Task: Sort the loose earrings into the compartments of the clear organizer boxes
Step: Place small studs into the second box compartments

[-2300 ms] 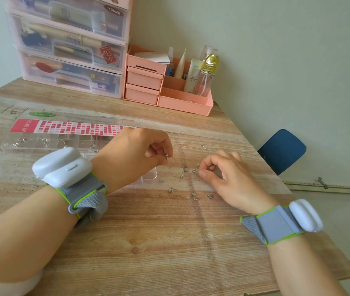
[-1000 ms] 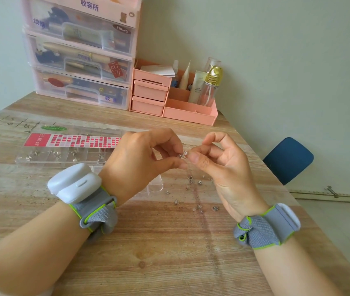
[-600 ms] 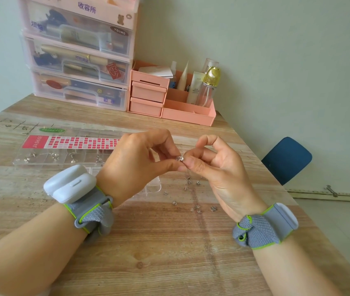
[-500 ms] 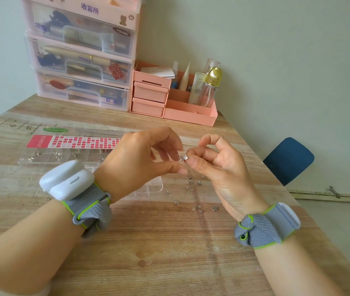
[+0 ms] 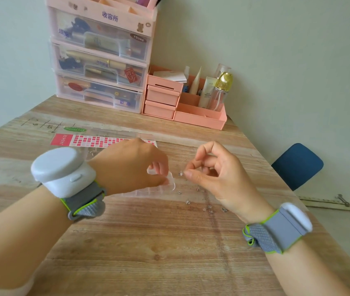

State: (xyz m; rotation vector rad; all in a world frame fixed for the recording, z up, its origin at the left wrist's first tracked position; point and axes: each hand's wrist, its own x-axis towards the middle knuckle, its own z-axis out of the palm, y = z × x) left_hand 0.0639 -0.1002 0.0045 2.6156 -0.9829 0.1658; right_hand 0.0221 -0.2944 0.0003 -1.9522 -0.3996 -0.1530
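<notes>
While my right hand (image 5: 218, 176) pinches an earring (image 5: 180, 173) at its fingertips, my left hand (image 5: 135, 167) curls over the box (image 5: 165, 188) (grip hidden), probably readying a compartment; loose earrings (image 5: 209, 208) lie below my right.

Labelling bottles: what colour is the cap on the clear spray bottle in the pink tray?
Gold, ribbed; the spray bottle's cap shows in the head view.

My wristbands (image 5: 276, 232) are grey knit edged in lime green, each carrying a white pod (image 5: 59, 167). The surface (image 5: 148, 242) is pale streaked wood grain. The sticker sheet (image 5: 97, 141) shows rows of pink-red squares. Far off, the drawers (image 5: 163, 97) are salmon pink; the chair (image 5: 296, 165) at right is dark blue.
</notes>
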